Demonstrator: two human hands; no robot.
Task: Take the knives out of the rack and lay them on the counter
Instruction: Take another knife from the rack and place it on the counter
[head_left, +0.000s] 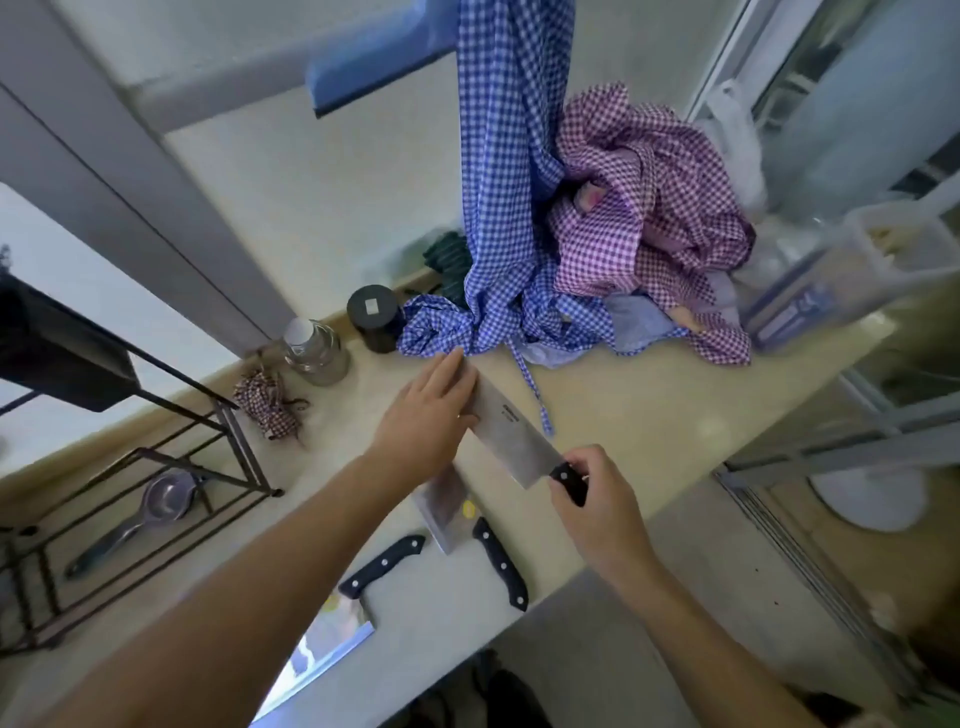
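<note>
Desk (649, 405): pale top, carrying all items below. Rack (156, 483): black wire frame, far out beyond the left hand's side, no knives visible in it, only a purple scoop (166, 501). Cloths (597, 249): blue and pink gingham heaped just past the fingertips of the left hand. Cleaver (511, 436): broad steel blade lying flat or nearly flat on the desk between the two hands. Left hand (431, 415): open, palm down, fingers pressed flat on the blade's far end. Right hand (597, 499): pinched around the cleaver's black handle. Second cleaver (444, 506): laid just under the left wrist. Third knife (382, 566): black handle showing, nearer the body, below the left forearm. Step judged: setting down the third blade. Next move calls for letting go with both hands, keeping fingers off the edge.
</note>
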